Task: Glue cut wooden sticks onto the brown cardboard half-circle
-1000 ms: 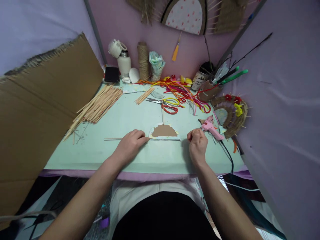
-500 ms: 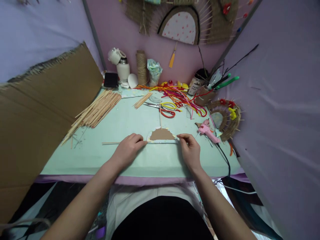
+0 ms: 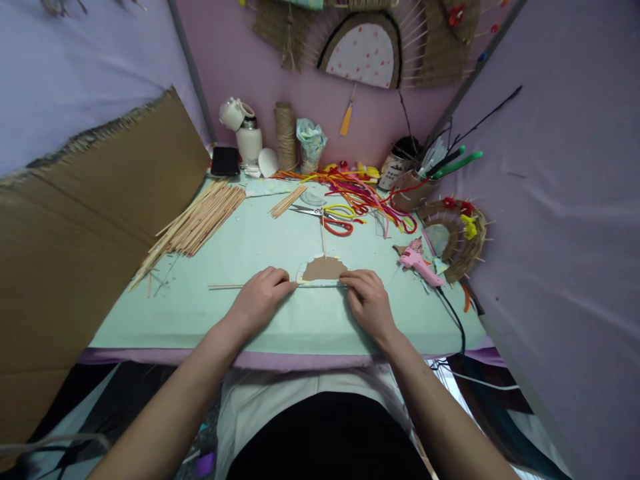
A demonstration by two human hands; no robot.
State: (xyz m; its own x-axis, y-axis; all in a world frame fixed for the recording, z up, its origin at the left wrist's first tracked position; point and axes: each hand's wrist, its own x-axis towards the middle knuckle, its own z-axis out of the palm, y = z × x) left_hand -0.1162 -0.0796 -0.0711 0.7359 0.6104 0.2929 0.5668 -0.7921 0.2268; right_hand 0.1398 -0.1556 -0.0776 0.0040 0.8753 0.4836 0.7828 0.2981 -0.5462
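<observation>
Cardboard half-circle (image 3: 325,269): lies flat on the pale counter (image 3: 270,247), between left hand (image 3: 263,292) and right hand (image 3: 371,299). Has the left hand curled beside one corner, over a thin stick (image 3: 224,287) running out leftward; cannot tell whether gripped. Touches the bent right hand at the other end; cannot tell whether pinched. Meets a second stick (image 3: 324,240) along its curved edge, near scissors (image 3: 339,227).

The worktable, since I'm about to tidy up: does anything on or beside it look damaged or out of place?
The large cardboard sheet at the picture's left has a ragged, seemingly torn top edge. Short, thin bits lie strewn by the stick pile. The half-round piece has an uneven pale border.
</observation>
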